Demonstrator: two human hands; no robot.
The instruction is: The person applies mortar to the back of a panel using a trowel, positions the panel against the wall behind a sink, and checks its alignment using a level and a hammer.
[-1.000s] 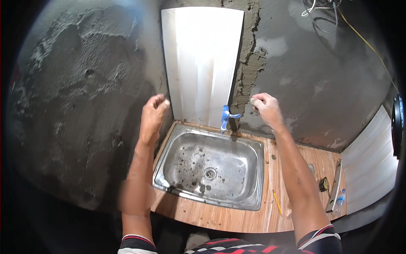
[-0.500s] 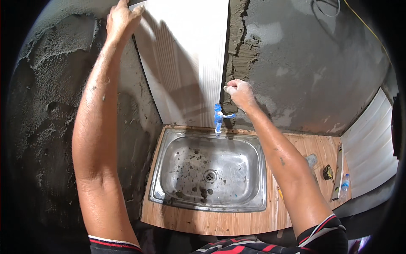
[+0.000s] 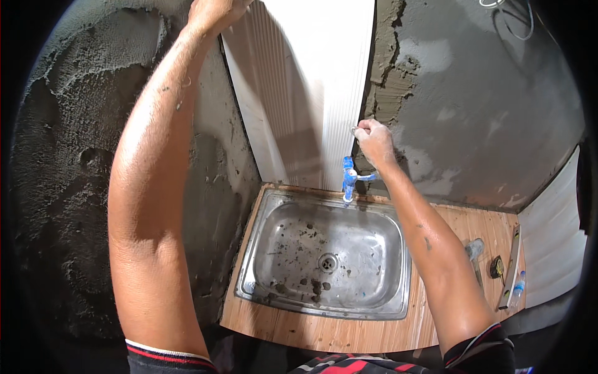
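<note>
Raised since a second ago, the left hand (image 3: 217,14) has gone from beside the left edge of the white ribbed wall panel (image 3: 336,68) up to its upper left part, and a broad shadow now falls down the panel's face; the right hand (image 3: 375,140) has come closer to the panel's right edge. The panel stands upright in the corner, its foot just behind the stainless-steel sink (image 3: 248,283).

The step in hand looks like handling the panel by its two sides. The left grip is cut off by the top of the view, so I cannot tell whether it is clamped on the panel. The right grip has thumb and fingertips together beside the panel's edge; whether it touches the panel or pinches something small is unclear. As I judge it, the next move calls for even control from both sides, so the panel does not slip sideways.

A blue tap (image 3: 349,177) juts out before the panel's lower right corner and limits reach there. Rough mortar (image 3: 383,87) shows along the panel's right side. On the wooden tabletop (image 3: 280,324), right of the sink, are a hammer-like tool (image 3: 474,248) partly behind the right forearm, a tape measure (image 3: 496,268), a spirit level (image 3: 510,265) and a plastic bottle (image 3: 518,288); farther right is a second white panel (image 3: 551,218)
</note>
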